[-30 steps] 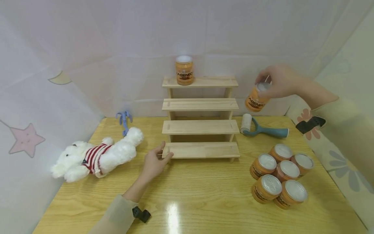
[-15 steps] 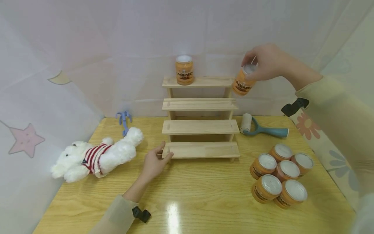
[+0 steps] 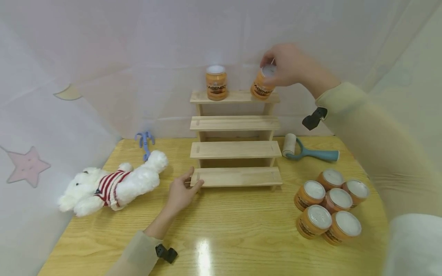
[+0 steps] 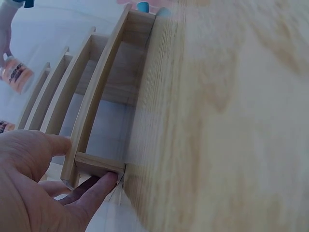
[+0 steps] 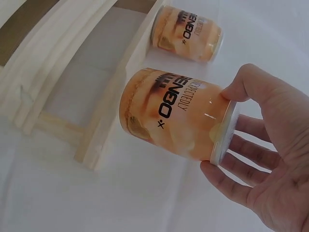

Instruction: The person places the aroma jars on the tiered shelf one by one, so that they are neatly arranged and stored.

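Note:
A wooden four-tier display rack [image 3: 236, 150] stands at the back of the table. My left hand [image 3: 181, 193] holds the left end of its lowest shelf; in the left wrist view the thumb [image 4: 59, 145] lies at the shelf board and fingers reach beneath it. My right hand [image 3: 288, 65] grips an orange can [image 3: 261, 87] round its pale lid end, tilted at the right part of the top shelf. In the right wrist view the held can [image 5: 169, 113] appears slightly apart from the shelf. Another orange can [image 3: 216, 85] stands upright on that shelf's left part.
Several orange cans [image 3: 340, 199] with pale lids cluster on the table at right. A lint roller [image 3: 312, 153] lies behind them. At left lie a white plush dog [image 3: 114, 186] in a striped shirt and a small blue claw-shaped object [image 3: 145, 143]. A blurred white shape [image 3: 414, 245] fills the lower right corner.
My right hand has carried the can leftward and up, from beside the rack to the top shelf's right part. The left hand has stayed on the lowest shelf.

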`<action>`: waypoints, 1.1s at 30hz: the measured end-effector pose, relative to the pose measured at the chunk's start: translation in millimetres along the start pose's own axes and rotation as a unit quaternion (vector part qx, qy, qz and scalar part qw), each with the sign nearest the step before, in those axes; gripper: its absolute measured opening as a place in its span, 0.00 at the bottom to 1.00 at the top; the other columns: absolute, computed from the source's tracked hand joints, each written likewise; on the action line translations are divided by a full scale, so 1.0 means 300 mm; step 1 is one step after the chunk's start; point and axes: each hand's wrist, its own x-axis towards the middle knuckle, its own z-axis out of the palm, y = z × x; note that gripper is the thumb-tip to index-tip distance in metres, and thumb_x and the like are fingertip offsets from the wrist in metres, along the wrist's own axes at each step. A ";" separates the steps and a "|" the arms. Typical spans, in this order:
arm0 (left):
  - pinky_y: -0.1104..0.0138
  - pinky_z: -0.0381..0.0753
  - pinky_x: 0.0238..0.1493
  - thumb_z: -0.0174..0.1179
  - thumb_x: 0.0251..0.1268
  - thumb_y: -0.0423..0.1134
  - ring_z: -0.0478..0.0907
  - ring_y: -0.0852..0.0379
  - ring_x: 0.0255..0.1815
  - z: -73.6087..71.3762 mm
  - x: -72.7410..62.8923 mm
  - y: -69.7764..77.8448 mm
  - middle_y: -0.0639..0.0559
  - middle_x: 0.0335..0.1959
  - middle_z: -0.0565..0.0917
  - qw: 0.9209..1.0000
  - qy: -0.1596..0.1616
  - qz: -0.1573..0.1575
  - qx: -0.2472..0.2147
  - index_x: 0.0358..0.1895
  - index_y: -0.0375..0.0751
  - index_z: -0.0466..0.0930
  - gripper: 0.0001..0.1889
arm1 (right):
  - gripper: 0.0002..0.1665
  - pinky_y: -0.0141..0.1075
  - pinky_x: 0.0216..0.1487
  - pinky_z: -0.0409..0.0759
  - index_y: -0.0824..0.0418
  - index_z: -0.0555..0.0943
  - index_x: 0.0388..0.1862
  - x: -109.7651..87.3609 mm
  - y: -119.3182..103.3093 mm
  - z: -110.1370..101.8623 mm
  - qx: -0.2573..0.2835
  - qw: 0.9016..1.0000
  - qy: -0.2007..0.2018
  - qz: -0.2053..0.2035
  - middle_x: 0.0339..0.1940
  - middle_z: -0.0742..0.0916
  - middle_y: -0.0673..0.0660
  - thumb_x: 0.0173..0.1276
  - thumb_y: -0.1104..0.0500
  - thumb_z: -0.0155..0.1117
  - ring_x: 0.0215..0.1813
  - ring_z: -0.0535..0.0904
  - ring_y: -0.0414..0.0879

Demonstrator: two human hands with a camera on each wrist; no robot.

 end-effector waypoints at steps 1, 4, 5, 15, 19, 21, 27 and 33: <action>0.68 0.93 0.42 0.69 0.76 0.45 0.86 0.34 0.62 0.000 0.000 0.000 0.32 0.77 0.72 1.000 0.001 0.001 0.002 0.81 0.34 0.65 0.38 | 0.27 0.48 0.46 0.77 0.64 0.85 0.57 0.012 -0.009 0.004 0.002 1.000 -0.004 -0.003 0.57 0.87 0.67 0.66 0.48 0.67 0.51 0.79 0.58; 0.66 0.94 0.44 0.69 0.75 0.46 0.86 0.34 0.62 0.001 0.001 -0.001 0.32 0.77 0.72 1.000 0.001 0.003 0.005 0.81 0.34 0.65 0.38 | 0.27 0.49 0.47 0.76 0.64 0.85 0.58 0.042 -0.031 0.014 0.005 1.000 -0.016 -0.010 0.58 0.87 0.67 0.67 0.48 0.67 0.50 0.77 0.57; 0.66 0.94 0.44 0.69 0.75 0.46 0.86 0.34 0.62 0.002 0.001 -0.001 0.32 0.77 0.72 1.000 0.001 0.004 0.004 0.81 0.34 0.65 0.38 | 0.27 0.49 0.48 0.76 0.64 0.85 0.58 0.051 -0.040 0.015 0.005 1.000 -0.017 -0.015 0.59 0.87 0.67 0.67 0.49 0.67 0.50 0.77 0.57; 0.62 0.95 0.47 0.69 0.75 0.47 0.86 0.34 0.61 0.013 -0.004 -0.002 0.33 0.77 0.73 1.000 -0.001 0.000 -0.007 0.81 0.36 0.65 0.38 | 0.27 0.52 0.61 0.81 0.67 0.85 0.59 0.109 -0.067 0.023 0.037 0.999 -0.029 -0.018 0.61 0.87 0.68 0.65 0.54 0.67 0.56 0.80 0.59; 0.62 0.95 0.46 0.69 0.76 0.48 0.86 0.33 0.62 0.016 -0.008 -0.006 0.34 0.78 0.72 1.000 -0.002 0.003 -0.007 0.81 0.36 0.64 0.39 | 0.27 0.54 0.67 0.80 0.68 0.84 0.60 0.117 -0.057 0.031 0.040 0.998 -0.042 -0.008 0.62 0.86 0.69 0.65 0.55 0.67 0.60 0.79 0.60; 0.65 0.95 0.43 0.69 0.76 0.47 0.86 0.34 0.61 0.015 -0.011 -0.008 0.34 0.78 0.71 1.000 -0.002 0.005 -0.009 0.81 0.36 0.64 0.38 | 0.28 0.55 0.70 0.79 0.68 0.84 0.61 0.118 -0.052 0.036 0.043 0.998 -0.050 0.000 0.63 0.86 0.69 0.65 0.54 0.68 0.62 0.79 0.61; 0.69 0.92 0.39 0.69 0.75 0.46 0.86 0.34 0.62 0.015 -0.015 -0.008 0.36 0.79 0.71 1.000 0.000 -0.003 -0.011 0.82 0.37 0.64 0.39 | 0.30 0.55 0.69 0.80 0.70 0.80 0.64 0.119 -0.036 0.051 0.063 0.997 -0.049 0.026 0.66 0.84 0.71 0.68 0.54 0.66 0.65 0.78 0.62; 0.72 0.91 0.37 0.69 0.75 0.47 0.86 0.34 0.63 0.013 -0.012 -0.005 0.34 0.77 0.73 1.000 -0.001 -0.010 -0.014 0.82 0.39 0.65 0.39 | 0.22 0.55 0.66 0.80 0.69 0.84 0.56 0.115 -0.027 0.059 0.060 0.998 -0.024 0.027 0.61 0.86 0.70 0.69 0.56 0.62 0.61 0.78 0.61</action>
